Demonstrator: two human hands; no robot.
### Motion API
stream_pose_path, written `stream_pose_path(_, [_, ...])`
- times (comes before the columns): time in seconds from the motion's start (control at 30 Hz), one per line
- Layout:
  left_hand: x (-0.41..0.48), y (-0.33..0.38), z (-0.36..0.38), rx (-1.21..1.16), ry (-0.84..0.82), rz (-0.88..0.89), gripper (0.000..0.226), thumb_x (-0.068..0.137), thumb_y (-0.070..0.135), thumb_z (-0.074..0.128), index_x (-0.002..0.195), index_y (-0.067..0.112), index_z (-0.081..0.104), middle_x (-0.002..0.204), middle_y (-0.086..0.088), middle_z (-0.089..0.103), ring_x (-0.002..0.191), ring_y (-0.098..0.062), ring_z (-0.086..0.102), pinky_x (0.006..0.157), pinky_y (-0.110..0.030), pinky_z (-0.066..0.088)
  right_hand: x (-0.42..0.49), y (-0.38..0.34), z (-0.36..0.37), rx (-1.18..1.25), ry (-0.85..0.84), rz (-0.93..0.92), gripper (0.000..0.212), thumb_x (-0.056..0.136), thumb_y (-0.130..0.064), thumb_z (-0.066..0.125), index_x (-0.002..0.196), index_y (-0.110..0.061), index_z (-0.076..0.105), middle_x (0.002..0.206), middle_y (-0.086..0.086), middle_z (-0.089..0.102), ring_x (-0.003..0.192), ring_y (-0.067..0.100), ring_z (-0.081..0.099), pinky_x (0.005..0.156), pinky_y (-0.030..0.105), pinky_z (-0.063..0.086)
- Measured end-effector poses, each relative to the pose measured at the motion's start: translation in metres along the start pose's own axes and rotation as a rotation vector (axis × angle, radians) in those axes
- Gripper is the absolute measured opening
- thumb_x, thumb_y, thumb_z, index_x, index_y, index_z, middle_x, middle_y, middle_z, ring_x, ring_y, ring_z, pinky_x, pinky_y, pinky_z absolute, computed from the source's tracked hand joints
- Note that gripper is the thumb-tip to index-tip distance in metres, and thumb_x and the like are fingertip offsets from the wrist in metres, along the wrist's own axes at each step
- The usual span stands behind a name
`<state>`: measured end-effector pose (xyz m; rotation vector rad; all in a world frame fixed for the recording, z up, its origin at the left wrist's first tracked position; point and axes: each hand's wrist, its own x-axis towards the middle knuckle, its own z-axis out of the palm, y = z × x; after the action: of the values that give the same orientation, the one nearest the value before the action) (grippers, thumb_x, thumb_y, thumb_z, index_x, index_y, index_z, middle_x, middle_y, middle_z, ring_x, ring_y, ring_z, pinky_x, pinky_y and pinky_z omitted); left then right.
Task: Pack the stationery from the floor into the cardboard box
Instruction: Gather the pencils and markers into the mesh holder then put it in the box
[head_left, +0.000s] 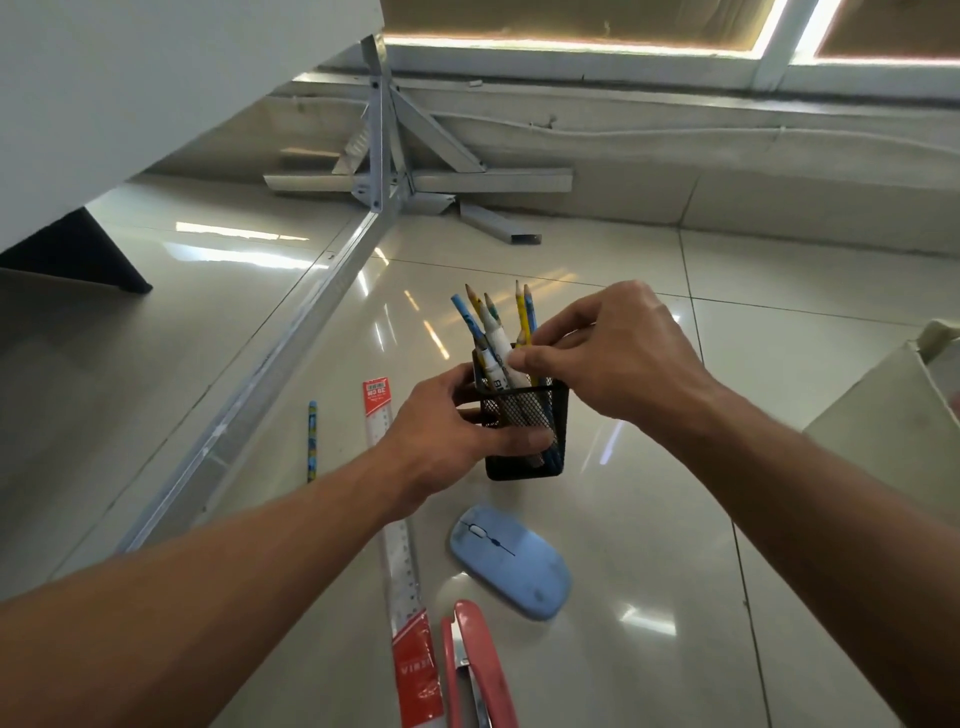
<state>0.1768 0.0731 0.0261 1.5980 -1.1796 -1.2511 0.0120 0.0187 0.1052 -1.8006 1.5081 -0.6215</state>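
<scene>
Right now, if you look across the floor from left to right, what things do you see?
Loose pencil → ruler → stapler → blue mouse → cardboard box. The pencil cup is left out: it is held up in both hands, above the others.

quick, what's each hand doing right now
Left hand: closed around the black mesh pen holder.
Right hand: pinching the white marker standing in the holder.

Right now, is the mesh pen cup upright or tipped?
Upright, or nearly. The cup has its open top up, pencils pointing up out of it. Left hand holds its side; whether it rests on the floor, cannot tell.
</scene>
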Motion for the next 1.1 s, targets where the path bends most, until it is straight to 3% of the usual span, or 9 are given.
stream_pose_path(0.13, [-0.002, -0.002, -0.005, -0.008, -0.007, -0.012, 0.068, 0.063, 0.023, 0.099, 0.124, 0.028, 0.071, 0.119, 0.009, 0.077, 0.101, -0.003, 0.076, 0.089, -0.027, 0.058, 0.001, 0.003, 0.004, 0.029, 0.047, -0.029, 0.02, 0.079, -0.038, 0.089, 0.087, -0.02, 0.081, 0.077, -0.004, 0.078, 0.075, 0.008, 0.075, 0.07, 0.031, 0.065])
stream_pose_path(0.27, [-0.001, 0.002, -0.026, -0.027, 0.035, -0.013, 0.07, 0.059, 0.022, 0.1, 0.124, 0.023, 0.072, 0.118, 0.007, 0.079, 0.101, -0.007, 0.078, 0.087, -0.026, 0.058, 0.004, 0.0, 0.013, 0.183, 0.307, -0.067, 0.014, 0.094, -0.038, 0.075, 0.097, -0.025, 0.078, 0.078, -0.009, 0.078, 0.063, -0.006, 0.067, 0.05, 0.005, 0.042])
stream_pose_path(0.37, [0.0, 0.012, -0.06, -0.043, 0.129, 0.017, 0.069, 0.06, 0.021, 0.099, 0.124, 0.021, 0.072, 0.116, 0.006, 0.079, 0.097, -0.005, 0.079, 0.08, -0.019, 0.059, 0.005, 0.0, 0.03, 0.298, 0.44, -0.012, 0.013, 0.104, -0.029, 0.06, 0.107, -0.024, 0.072, 0.09, -0.006, 0.077, 0.076, 0.001, 0.069, 0.065, 0.01, 0.053])
stream_pose_path(0.47, [-0.003, 0.019, -0.1, -0.047, 0.24, 0.059, 0.072, 0.055, 0.025, 0.097, 0.122, 0.017, 0.074, 0.112, 0.006, 0.08, 0.096, -0.004, 0.078, 0.082, -0.02, 0.062, 0.001, 0.009, 0.075, 0.189, 0.186, 0.11, 0.014, 0.098, -0.02, 0.061, 0.099, -0.021, 0.075, 0.094, 0.003, 0.079, 0.087, 0.022, 0.076, 0.086, 0.043, 0.064])
stream_pose_path(0.57, [-0.012, 0.018, -0.137, -0.079, 0.344, 0.088, 0.074, 0.045, 0.03, 0.096, 0.115, 0.018, 0.076, 0.11, 0.006, 0.081, 0.105, -0.013, 0.078, 0.101, -0.04, 0.059, -0.022, -0.002, 0.133, -0.044, -0.126, 0.069, 0.018, 0.089, -0.019, 0.069, 0.087, -0.008, 0.083, 0.082, 0.011, 0.081, 0.082, 0.025, 0.078, 0.079, 0.03, 0.059])
stream_pose_path(0.63, [-0.02, 0.016, -0.154, -0.1, 0.38, 0.095, 0.07, 0.043, 0.031, 0.096, 0.11, 0.02, 0.076, 0.105, 0.009, 0.082, 0.106, -0.013, 0.077, 0.105, -0.043, 0.057, -0.037, -0.015, 0.173, -0.07, -0.228, 0.018, 0.016, 0.087, -0.023, 0.076, 0.089, -0.009, 0.084, 0.087, 0.009, 0.081, 0.083, 0.022, 0.076, 0.072, 0.023, 0.05])
stream_pose_path(0.83, [-0.047, 0.002, -0.169, -0.038, 0.361, 0.076, 0.071, 0.051, 0.028, 0.095, 0.118, 0.02, 0.075, 0.114, 0.007, 0.08, 0.108, -0.01, 0.077, 0.103, -0.039, 0.058, -0.043, -0.045, 0.243, 0.0, -0.238, 0.006, 0.037, 0.084, -0.037, 0.084, 0.107, -0.012, 0.068, 0.103, 0.006, 0.069, 0.094, 0.025, 0.067, 0.085, 0.042, 0.059])
stream_pose_path(1.0, [-0.061, -0.014, -0.173, -0.058, 0.352, 0.05, 0.069, 0.056, 0.024, 0.094, 0.122, 0.02, 0.074, 0.117, 0.005, 0.08, 0.107, -0.012, 0.077, 0.101, -0.036, 0.059, -0.048, -0.044, 0.254, -0.142, -0.168, -0.117, 0.016, 0.099, -0.012, 0.057, 0.114, -0.009, 0.063, 0.112, 0.013, 0.067, 0.101, 0.03, 0.064, 0.081, 0.037, 0.048])
stream_pose_path(1.1, [-0.061, -0.01, -0.175, -0.074, 0.36, 0.053, 0.065, 0.057, 0.023, 0.093, 0.12, 0.019, 0.075, 0.114, 0.005, 0.081, 0.107, -0.013, 0.078, 0.1, -0.037, 0.06, -0.044, -0.045, 0.247, -0.173, -0.143, -0.14, 0.02, 0.1, -0.003, 0.045, 0.113, -0.006, 0.06, 0.112, 0.016, 0.067, 0.1, 0.034, 0.063, 0.074, 0.036, 0.039])
